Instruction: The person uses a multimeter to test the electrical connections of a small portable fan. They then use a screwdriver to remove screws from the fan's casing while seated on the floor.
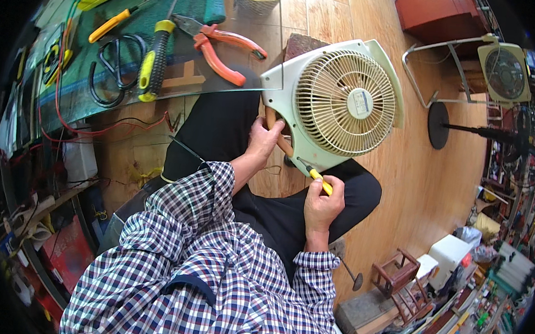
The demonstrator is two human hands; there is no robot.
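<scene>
A pale green box fan (288,91) with a round cream grille (328,103) rests tilted by my knees, its grille facing up. My left hand (264,141) is closed around the brown handle (285,146) on the fan's near left edge. In my right hand (325,207) is a yellow-handled screwdriver (323,183), gripped between thumb and fingers. Its dark front end reaches the near corner of the fan's housing; the very tip and any screw there are too small to make out.
Red-handled pliers (221,52), a yellow-black screwdriver (155,63) and an orange-handled tool (111,26) lie on the glass tabletop (253,17) at upper left. A wastebasket (258,2) stands beyond it. Right are another fan (503,72), a wooden stool (396,275) and cluttered shelves.
</scene>
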